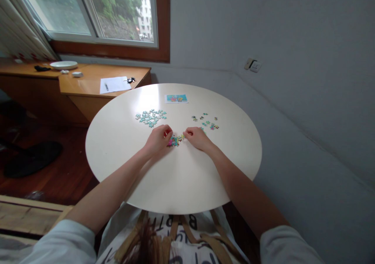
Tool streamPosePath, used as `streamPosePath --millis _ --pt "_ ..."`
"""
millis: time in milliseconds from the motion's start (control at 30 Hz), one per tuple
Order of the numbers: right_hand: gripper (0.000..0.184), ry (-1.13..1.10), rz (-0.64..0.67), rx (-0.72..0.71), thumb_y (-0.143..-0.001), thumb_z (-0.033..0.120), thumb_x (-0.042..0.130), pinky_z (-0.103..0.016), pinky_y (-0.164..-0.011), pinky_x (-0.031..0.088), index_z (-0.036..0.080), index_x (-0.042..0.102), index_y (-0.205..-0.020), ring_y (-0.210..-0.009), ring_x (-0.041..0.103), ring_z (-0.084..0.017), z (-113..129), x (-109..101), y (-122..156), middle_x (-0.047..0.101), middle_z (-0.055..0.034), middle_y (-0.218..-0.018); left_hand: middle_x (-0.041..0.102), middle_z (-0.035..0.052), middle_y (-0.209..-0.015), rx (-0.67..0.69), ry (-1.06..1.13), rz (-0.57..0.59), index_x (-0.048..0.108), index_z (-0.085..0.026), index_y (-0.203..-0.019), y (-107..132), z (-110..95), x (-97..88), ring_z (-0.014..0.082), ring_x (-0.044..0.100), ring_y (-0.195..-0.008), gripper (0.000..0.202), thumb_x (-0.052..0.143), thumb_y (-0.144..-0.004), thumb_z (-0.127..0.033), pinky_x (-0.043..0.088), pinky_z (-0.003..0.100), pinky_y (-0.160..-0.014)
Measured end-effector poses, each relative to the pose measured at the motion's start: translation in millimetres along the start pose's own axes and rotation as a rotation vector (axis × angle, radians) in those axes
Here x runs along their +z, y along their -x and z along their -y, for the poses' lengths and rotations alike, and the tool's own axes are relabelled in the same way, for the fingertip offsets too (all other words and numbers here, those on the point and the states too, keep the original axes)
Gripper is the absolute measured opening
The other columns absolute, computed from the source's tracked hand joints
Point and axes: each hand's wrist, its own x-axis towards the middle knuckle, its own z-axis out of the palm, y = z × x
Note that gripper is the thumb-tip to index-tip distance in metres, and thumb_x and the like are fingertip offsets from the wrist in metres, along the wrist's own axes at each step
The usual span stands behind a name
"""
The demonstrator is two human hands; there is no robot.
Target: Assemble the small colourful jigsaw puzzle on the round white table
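Observation:
Several joined jigsaw puzzle pieces (175,140), pink, teal and yellow, lie on the white round table (175,178) between my hands. My left hand (158,139) is at their left edge, thumb and fingers curled together in a pinch; what is in it, if anything, is hidden. On the other side, my right hand (198,137) pinches at the yellow right end of the joined pieces, with a small puzzle piece (183,136) at its fingertips. A few more colourful pieces lie partly covered just behind the right hand.
Loose teal pieces (150,117) are spread at the back left, and mixed-colour pieces (208,122) at the back right. A small picture card (176,99) lies near the far edge. Beyond the table stands a wooden desk (88,84) with paper (114,85), keys (131,80) and a white plate (63,65).

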Motion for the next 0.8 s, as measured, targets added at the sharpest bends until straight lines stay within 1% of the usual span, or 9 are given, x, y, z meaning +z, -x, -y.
streamPosePath --millis 367,567,800 --pt "0.026 0.011 0.012 -0.008 -0.081 0.028 0.048 -0.022 -0.056 0.027 0.016 0.053 -0.059 -0.056 0.042 -0.010 2.2 -1.2 1.1 0.050 0.0017 -0.056 0.061 0.0018 -0.070 -0.077 -0.088 0.041 0.055 -0.019 -0.068 1.2 -3.3 -2.0 0.0159 0.055 -0.065 0.014 0.048 -0.079 -0.024 0.041 0.028 -0.061" --pt "0.027 0.013 0.025 0.004 -0.082 0.028 0.048 -0.023 -0.056 0.027 0.016 0.053 -0.059 -0.057 0.041 -0.010 3.3 -2.1 1.7 0.050 0.0018 -0.056 0.063 0.0021 -0.071 -0.075 -0.092 0.048 0.057 -0.019 -0.069 1.3 -2.6 -1.2 0.0163 0.056 -0.066 0.013 0.048 -0.078 -0.024 0.041 0.028 -0.062" --pt "0.026 0.010 0.020 -0.004 -0.082 0.028 0.049 -0.023 -0.056 0.027 0.016 0.053 -0.058 -0.056 0.041 -0.010 1.7 -1.0 1.4 0.049 0.0021 -0.056 0.062 0.0021 -0.069 -0.068 -0.085 0.049 0.057 -0.019 -0.068 1.7 -2.2 -0.8 0.0158 0.055 -0.064 0.015 0.047 -0.078 -0.025 0.042 0.027 -0.060"
